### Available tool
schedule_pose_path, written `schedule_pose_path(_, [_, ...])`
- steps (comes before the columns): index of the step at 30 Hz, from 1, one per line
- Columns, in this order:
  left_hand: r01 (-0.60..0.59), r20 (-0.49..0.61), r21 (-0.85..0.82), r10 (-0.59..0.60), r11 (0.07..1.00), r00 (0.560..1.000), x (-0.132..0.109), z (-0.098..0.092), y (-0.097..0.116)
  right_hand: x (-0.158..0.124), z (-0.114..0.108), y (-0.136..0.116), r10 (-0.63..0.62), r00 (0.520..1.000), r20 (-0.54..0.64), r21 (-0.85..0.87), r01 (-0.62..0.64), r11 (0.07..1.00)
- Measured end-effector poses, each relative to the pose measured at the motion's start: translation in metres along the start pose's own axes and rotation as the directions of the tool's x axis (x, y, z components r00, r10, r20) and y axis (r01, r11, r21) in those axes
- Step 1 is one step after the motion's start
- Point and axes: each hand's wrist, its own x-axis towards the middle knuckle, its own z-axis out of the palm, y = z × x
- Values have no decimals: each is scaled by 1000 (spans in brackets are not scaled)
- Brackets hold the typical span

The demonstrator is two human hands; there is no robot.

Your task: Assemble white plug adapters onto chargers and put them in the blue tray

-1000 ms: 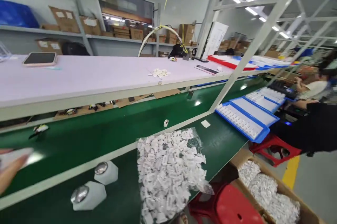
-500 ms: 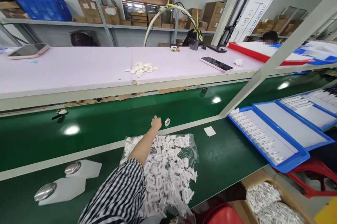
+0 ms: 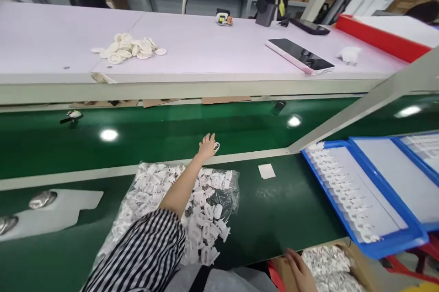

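My left hand [image 3: 206, 147] reaches over the green belt with its fingers stretched out and apart. Right beside it, partly behind the fingers, is a small white plastic housing [image 3: 216, 146]; whether they touch I cannot make out. Under my left forearm a clear plastic bag [image 3: 233, 191] lies spread on the bench, full of white plastic parts [image 3: 202, 198]. At the bottom edge my right hand [image 3: 300, 270] shows slightly blurred, its fingers extended and holding nothing visible, near a cardboard box of bagged white parts [image 3: 327, 262].
Blue trays [image 3: 363, 191] with rows of white parts stand at right, near a slanted post [image 3: 356, 114]. A white paper square [image 3: 266, 171] lies on the bench. The shelf above bears white oval pieces [image 3: 128, 49] and a phone [image 3: 300, 55]. Metal-topped white pieces [image 3: 65, 207] lie left.
My left hand has moved to the small white housing and its fingers have spread. My right hand has come into view at the bottom right. The camera view has shifted downward and closer.
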Motion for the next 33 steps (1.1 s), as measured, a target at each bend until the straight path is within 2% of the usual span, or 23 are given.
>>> schedule_pose_path(2, [91, -15, -29, -91, 995, 996, -34, 13, 5, 59, 1, 2, -115, 974, 195, -48, 126, 991])
schedule_pose_path(4, [209, 57, -61, -206, 976, 977, -76, 38, 18, 107, -2, 1, -284, 894, 347, -134, 347, 928])
schedule_pose_path(7, [398, 106, -75, -390, 914, 915, -125, 82, 52, 153, -14, 5, -519, 746, 418, -289, 650, 702])
schedule_pose_path(9, [487, 56, -67, -484, 871, 873, -137, 99, 71, 170, -26, 17, -608, 655, 448, -356, 755, 551])
schedule_pose_path(12, [537, -87, -43, -539, 842, 838, -128, 98, 77, 181, -41, 46, -668, 567, 481, -406, 820, 403])
schedule_pose_path(13, [533, -130, -36, -533, 845, 836, -122, 94, 74, 182, -43, 54, -677, 556, 482, -416, 825, 382])
schedule_pose_path(15, [499, -168, -10, -494, 866, 853, -106, 84, 66, 185, -43, 59, -684, 573, 451, -436, 810, 392])
schedule_pose_path(17, [461, -120, 33, -454, 887, 883, -91, 79, 60, 191, -32, 40, -702, 602, 381, -426, 788, 445])
schedule_pose_path(18, [452, -79, 54, -447, 891, 891, -86, 79, 58, 196, -22, 19, -720, 601, 347, -398, 789, 467])
schedule_pose_path(20, [455, -30, 85, -455, 886, 890, -78, 85, 58, 210, 7, -39, -809, 520, 274, -303, 845, 440])
schedule_pose_path(22, [482, -65, 90, -478, 871, 876, -78, 96, 60, 225, 46, -109, -873, 440, 213, -276, 884, 378])
schedule_pose_path(23, [487, -103, 93, -478, 869, 872, -81, 102, 61, 232, 66, -141, -881, 421, 217, -288, 890, 354])
schedule_pose_path(24, [481, -143, 99, -466, 871, 873, -85, 108, 62, 238, 85, -169, -869, 433, 238, -310, 882, 355])
schedule_pose_path(26, [442, -186, 117, -417, 889, 890, -95, 120, 62, 246, 117, -204, -785, 500, 365, -378, 850, 366])
schedule_pose_path(27, [415, -185, 124, -390, 901, 902, -101, 125, 62, 248, 127, -211, -781, 504, 370, -388, 847, 362])
schedule_pose_path(29, [367, -149, 122, -349, 922, 925, -114, 133, 62, 247, 135, -204, -781, 511, 360, -415, 837, 356])
schedule_pose_path(31, [345, -134, 115, -330, 931, 934, -124, 140, 63, 241, 123, -181, -808, 504, 306, -435, 828, 352])
schedule_pose_path(33, [351, -170, 111, -330, 930, 928, -132, 146, 65, 229, 96, -150, -837, 485, 252, -450, 825, 343])
